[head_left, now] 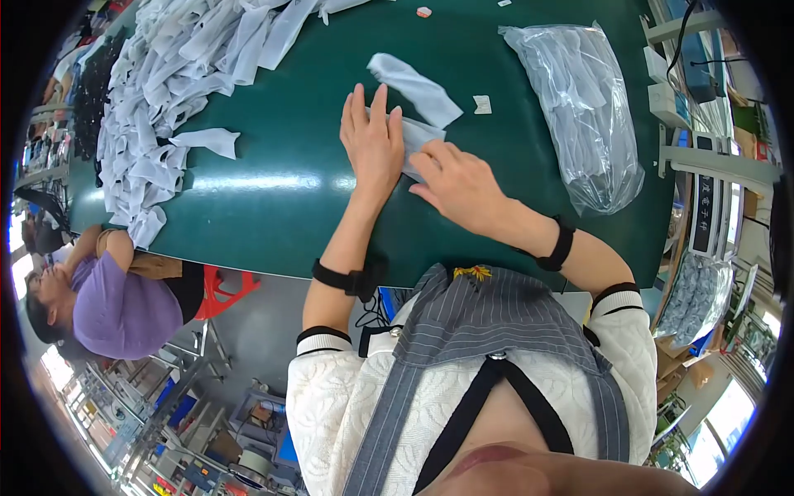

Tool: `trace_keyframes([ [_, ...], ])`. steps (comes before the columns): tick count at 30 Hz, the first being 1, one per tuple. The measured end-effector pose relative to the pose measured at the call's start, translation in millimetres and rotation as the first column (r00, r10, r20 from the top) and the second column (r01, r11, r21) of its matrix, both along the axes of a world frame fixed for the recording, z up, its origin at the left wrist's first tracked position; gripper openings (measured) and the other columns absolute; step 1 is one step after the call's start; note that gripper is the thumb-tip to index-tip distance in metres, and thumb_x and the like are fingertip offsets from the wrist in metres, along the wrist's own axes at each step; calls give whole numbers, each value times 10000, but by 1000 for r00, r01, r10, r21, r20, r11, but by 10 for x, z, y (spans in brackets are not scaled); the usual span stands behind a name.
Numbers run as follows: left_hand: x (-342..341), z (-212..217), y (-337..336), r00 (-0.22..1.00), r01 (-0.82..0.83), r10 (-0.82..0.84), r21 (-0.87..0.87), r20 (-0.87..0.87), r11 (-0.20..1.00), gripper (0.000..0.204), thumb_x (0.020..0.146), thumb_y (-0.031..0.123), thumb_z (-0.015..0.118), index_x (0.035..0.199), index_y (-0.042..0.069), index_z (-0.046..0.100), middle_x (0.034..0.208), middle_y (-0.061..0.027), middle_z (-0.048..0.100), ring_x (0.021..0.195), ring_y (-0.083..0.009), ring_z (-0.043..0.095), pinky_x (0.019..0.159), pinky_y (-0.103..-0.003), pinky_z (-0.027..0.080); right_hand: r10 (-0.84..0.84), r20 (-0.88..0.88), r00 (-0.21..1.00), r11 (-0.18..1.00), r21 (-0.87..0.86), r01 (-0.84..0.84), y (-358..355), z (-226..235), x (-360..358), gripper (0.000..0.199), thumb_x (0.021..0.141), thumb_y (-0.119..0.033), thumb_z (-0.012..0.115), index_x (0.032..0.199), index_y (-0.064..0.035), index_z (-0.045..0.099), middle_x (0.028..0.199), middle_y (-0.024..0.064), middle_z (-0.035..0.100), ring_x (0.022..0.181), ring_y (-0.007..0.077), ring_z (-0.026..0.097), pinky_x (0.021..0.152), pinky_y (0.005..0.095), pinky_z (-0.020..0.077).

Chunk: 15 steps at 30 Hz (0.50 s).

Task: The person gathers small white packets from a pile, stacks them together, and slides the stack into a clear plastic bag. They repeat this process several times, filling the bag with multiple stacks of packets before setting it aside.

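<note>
On the green table, a strip of thin white fabric lies partly hidden beneath both my hands. My left hand rests on its left part, fingers stretched out and lying flat. Curled over the fabric's right edge is my right hand, its fingers bent toward the thumb with cloth between them; the fingertips are partly hidden. Just beyond my hands, touching or overlapping the first strip, another white fabric strip lies slantwise.
Many white fabric strips are heaped in a pile at the far left. A clear plastic bag of white pieces lies at the right. Between it and my hands sits a small paper tag. A person in purple leans at the table's left edge.
</note>
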<state>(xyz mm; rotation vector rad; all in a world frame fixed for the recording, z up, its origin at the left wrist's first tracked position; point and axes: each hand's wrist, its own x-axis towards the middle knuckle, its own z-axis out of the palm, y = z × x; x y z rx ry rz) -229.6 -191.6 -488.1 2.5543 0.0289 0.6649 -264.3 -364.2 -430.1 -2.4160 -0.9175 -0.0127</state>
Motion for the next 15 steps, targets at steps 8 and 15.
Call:
trace_keyframes([
  [8, -838, 205, 128, 975, -171, 20, -694, -220, 700, 352, 956, 45, 489, 1305, 0, 509, 1370, -159, 469, 1252, -283, 463, 1032, -379, 367, -78, 132, 988, 987, -129, 95, 361, -367, 214, 397, 730, -172, 767, 1044, -62, 549, 1027, 109, 539, 853, 262, 632, 671, 358, 540],
  [15, -1204, 185, 105, 998, 0, -48, -763, -41, 647, 367, 909, 12, 555, 1275, 8, 534, 1290, -141, 524, 1147, -241, 534, 943, -340, 429, 31, 48, 998, 998, 50, -33, 693, 184, 91, 268, 761, -84, 681, 992, -31, 556, 996, 128, 566, 848, 262, 638, 652, 347, 547],
])
